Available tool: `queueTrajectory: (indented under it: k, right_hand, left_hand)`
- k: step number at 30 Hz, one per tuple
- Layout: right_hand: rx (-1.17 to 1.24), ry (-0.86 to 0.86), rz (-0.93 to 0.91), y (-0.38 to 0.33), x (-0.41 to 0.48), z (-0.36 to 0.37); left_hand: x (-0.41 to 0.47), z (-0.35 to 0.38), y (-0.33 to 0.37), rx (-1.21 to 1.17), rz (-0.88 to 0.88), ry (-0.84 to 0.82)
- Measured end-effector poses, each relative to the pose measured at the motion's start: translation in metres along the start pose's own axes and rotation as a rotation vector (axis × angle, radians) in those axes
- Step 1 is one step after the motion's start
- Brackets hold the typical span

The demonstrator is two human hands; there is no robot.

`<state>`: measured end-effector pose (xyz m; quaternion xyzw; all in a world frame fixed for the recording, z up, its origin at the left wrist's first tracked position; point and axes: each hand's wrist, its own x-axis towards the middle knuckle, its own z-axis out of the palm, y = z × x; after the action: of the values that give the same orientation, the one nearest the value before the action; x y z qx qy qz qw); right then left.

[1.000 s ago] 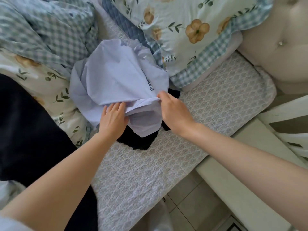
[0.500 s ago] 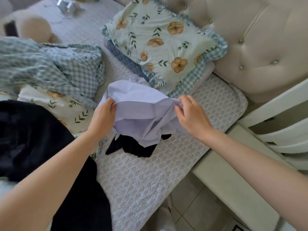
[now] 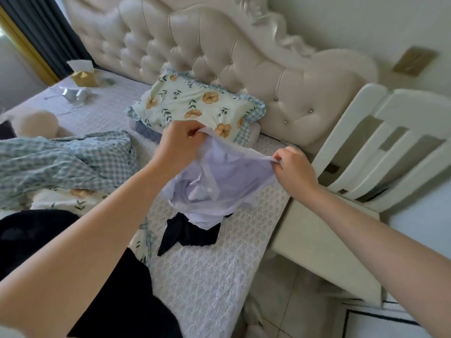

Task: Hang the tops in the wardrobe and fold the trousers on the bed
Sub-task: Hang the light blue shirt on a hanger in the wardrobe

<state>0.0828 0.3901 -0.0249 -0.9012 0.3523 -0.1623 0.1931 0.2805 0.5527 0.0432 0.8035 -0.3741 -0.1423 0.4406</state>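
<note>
Head view: nearest, at seven o'clock, a large black garment (image 3: pixel 117 301) lay across the bed's white textured coverlet (image 3: pixel 207 276). Pale tiled floor (image 3: pixel 280 301) showed at five o'clock beside a white bedside table (image 3: pixel 324 240). At the centre both hands pinched the upper edge of the thin lilac top (image 3: pixel 219 181). The left hand (image 3: pixel 178 147) had its fingers curled on the edge at eleven o'clock of the cloth, the right hand (image 3: pixel 292 169) at three o'clock. The top hung between them above the bed, its lower folds overlapping a small crumpled dark garment (image 3: pixel 192 234) at six o'clock of it. A blue-checked duvet (image 3: pixel 61 162) lay at nine o'clock. Farther off, a floral pillow (image 3: pixel 195 103) sat before the cream tufted headboard (image 3: pixel 219 52) at twelve o'clock. A white slatted chair (image 3: pixel 390 142) stood at three o'clock and a dark curtain (image 3: pixel 44 25) hung at eleven o'clock. Half a second before, the hands had held the top low near the coverlet; it had since been lifted and spread wider.
</note>
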Motion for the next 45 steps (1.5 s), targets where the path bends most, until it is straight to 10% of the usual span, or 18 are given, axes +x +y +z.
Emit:
queueTrajectory:
  k: [22, 33, 39, 45]
  right_hand:
    - [0.427, 0.466, 0.348, -0.039, -0.162, -0.285]
    - [0.557, 0.701, 0.229, -0.081, -0.234, -0.407]
    - [0.422, 0.760, 0.130, -0.090, -0.277, -0.424]
    - [0.204, 0.598, 0.073, -0.092, -0.325, -0.425]
  left_hand:
    - [-0.110, -0.008, 0.271, -0.281, 0.460, -0.095]
    - [-0.185, -0.026, 0.322, 0.010, 0.677, 0.004]
    - [-0.218, -0.030, 0.323, -0.064, 0.569, 0.199]
    - [-0.248, -0.032, 0.325, -0.338, 0.282, 0.030]
